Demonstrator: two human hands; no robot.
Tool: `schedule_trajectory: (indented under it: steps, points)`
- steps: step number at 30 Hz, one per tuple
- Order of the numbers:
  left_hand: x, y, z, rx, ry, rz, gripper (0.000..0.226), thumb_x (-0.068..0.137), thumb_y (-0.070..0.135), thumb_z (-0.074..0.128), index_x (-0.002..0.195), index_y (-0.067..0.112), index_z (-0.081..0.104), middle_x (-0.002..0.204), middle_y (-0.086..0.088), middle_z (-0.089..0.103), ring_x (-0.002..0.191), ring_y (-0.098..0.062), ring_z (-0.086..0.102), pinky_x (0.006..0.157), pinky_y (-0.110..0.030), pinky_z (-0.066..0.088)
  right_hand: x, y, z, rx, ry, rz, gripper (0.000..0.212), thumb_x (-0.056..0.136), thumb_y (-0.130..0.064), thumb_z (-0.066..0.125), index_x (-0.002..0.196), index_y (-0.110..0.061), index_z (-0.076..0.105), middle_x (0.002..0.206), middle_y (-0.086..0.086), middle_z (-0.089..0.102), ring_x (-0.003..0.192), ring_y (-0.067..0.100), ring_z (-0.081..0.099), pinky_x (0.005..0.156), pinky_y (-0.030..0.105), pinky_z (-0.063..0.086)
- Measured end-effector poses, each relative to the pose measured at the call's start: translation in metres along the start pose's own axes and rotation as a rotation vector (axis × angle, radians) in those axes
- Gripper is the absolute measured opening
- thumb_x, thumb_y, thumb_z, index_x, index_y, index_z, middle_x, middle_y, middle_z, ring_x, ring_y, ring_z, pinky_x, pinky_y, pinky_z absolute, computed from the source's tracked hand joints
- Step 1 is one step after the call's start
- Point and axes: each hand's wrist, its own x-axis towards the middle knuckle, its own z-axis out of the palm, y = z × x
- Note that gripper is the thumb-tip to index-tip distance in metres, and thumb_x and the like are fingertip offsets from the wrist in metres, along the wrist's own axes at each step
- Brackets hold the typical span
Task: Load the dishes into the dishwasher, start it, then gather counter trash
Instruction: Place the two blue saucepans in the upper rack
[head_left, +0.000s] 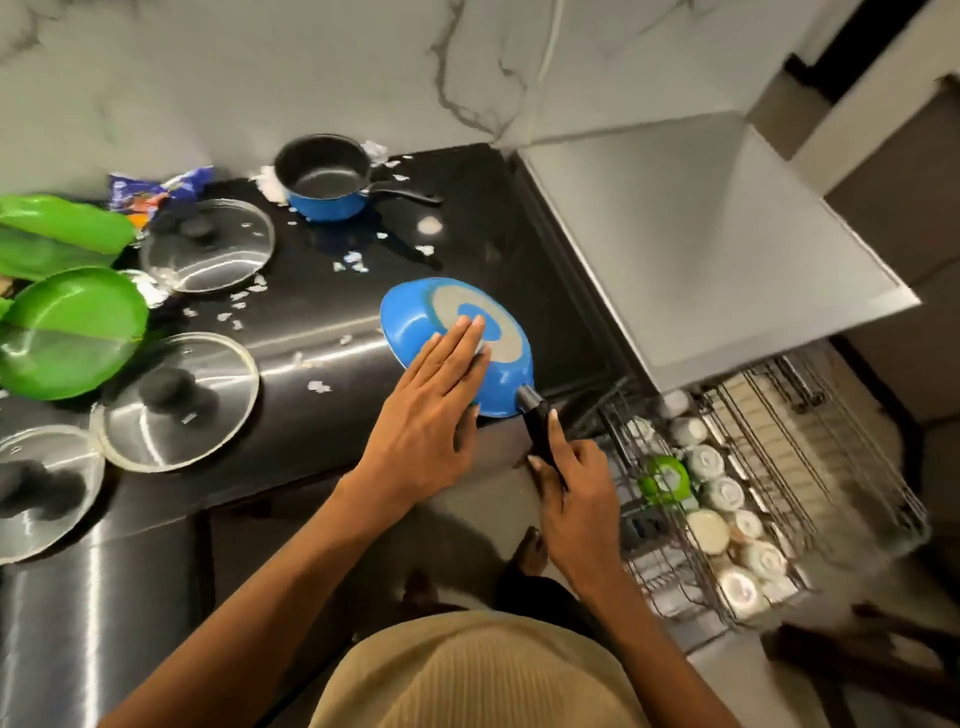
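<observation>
Pressing flat left fingers (470, 338) on upturned blue pan (415, 327).

left hand (434, 415) flat, fingers (470, 340) straight, right hand (574, 499) curled tight in grip

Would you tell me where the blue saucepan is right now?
The blue saucepan stands at the back of the black counter, against the marble wall, beyond the glass lids.

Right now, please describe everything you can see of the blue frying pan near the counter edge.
The blue frying pan is turned bottom up and tilted above the black counter's edge. Its base shows a grey ring round a blue centre. The left hand lies flat on its underside; the right hand grips its black handle.
</observation>
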Motion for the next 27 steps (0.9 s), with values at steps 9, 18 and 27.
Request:
schedule_trajectory:
  steps: [9, 18, 27]
  points:
    - [0.053, 0.085, 0.082, 0.029, -0.283, 0.266, 0.066, 0.082, 0.012, 0.033, 0.145, 0.001, 0.048, 0.156, -0.014, 0.041, 0.149, -0.027, 0.031, 0.122, -0.046, 0.026, -0.051, 0.089, -0.077, -0.107, 0.158, 0.185, 0.058, 0.094, -0.011, 0.059, 0.151, -0.013, 0.046, 0.1, 0.006, 0.052, 0.09, 0.022, 0.05, 0.075, 0.03, 0.043]
    - [0.124, 0.203, 0.19, -0.052, -0.377, 0.497, 0.068, 0.071, -0.01, 0.061, 0.138, 0.002, 0.057, 0.146, -0.014, 0.054, 0.138, -0.028, 0.049, 0.118, -0.043, 0.034, -0.089, 0.196, -0.173, -0.187, 0.286, 0.378, 0.052, 0.094, -0.014, 0.056, 0.146, -0.016, 0.054, 0.098, 0.01, 0.057, 0.086, 0.029, 0.056, 0.066, 0.045, 0.052]
    - [0.17, 0.291, 0.278, -0.094, -0.553, 0.613, 0.071, 0.064, -0.01, 0.071, 0.133, -0.001, 0.06, 0.14, -0.019, 0.058, 0.132, -0.034, 0.054, 0.109, -0.053, 0.044, -0.111, 0.275, -0.223, -0.305, 0.391, 0.56, 0.057, 0.082, 0.007, 0.075, 0.135, -0.01, 0.063, 0.092, 0.009, 0.052, 0.081, 0.031, 0.053, 0.061, 0.04, 0.048]
